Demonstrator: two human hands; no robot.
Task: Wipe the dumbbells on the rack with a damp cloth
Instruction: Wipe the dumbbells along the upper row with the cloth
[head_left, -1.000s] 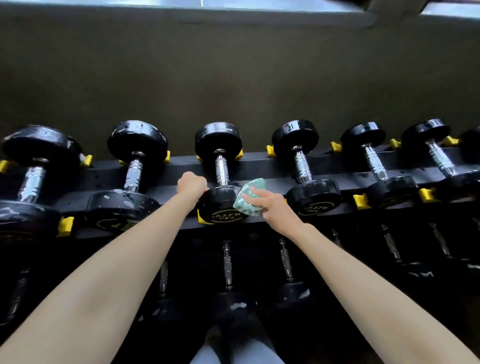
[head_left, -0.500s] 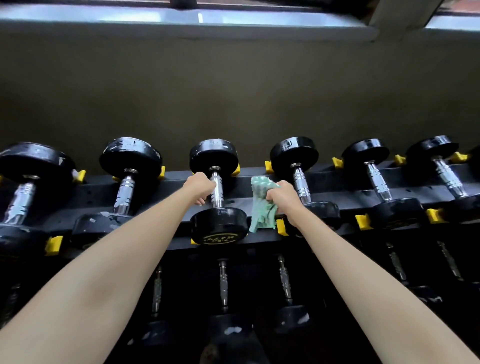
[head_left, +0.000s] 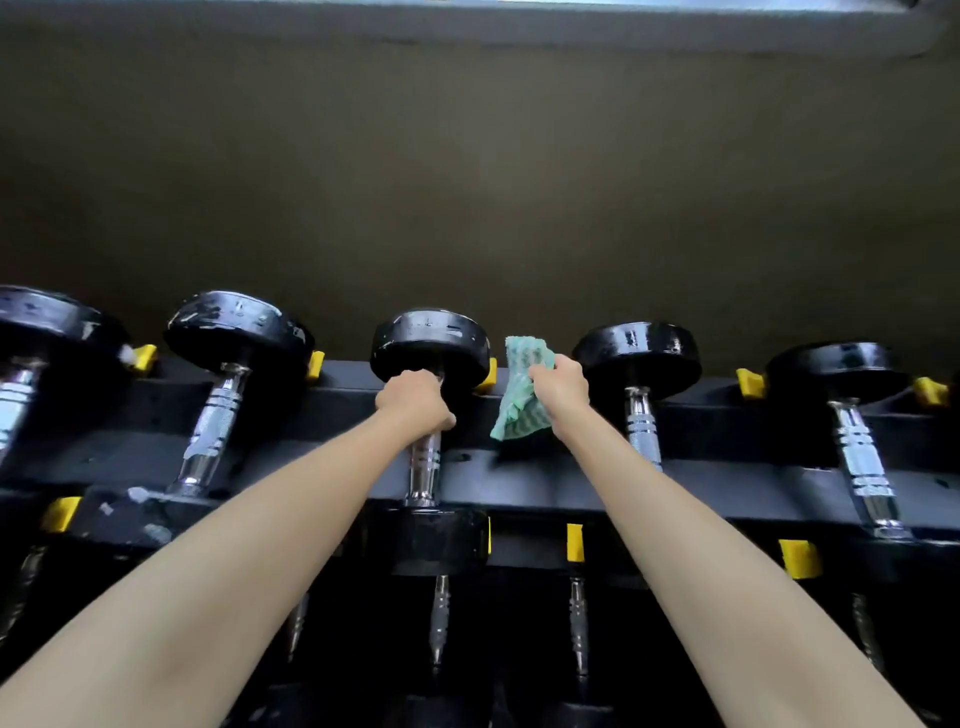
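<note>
Several black dumbbells with chrome handles lie across the top tier of a black rack (head_left: 727, 488). My left hand (head_left: 415, 400) grips the upper handle of the middle dumbbell (head_left: 431, 343), just below its far head. My right hand (head_left: 558, 387) holds a crumpled green cloth (head_left: 519, 389) in the gap right of that far head, apart from the neighbouring dumbbell (head_left: 639, 353). The cloth hangs down over the rack's rear rail. My right forearm hides part of the neighbouring dumbbell's handle.
Yellow stops (head_left: 574, 543) separate the dumbbell slots. A lower tier holds more dumbbells (head_left: 439, 618), mostly in shadow. A dark wall (head_left: 467, 182) rises directly behind the rack, with a bright ledge at the top.
My right hand has carried the cloth from the near head of the middle dumbbell up to beside its far head. My left hand slid up the handle. The view has moved closer.
</note>
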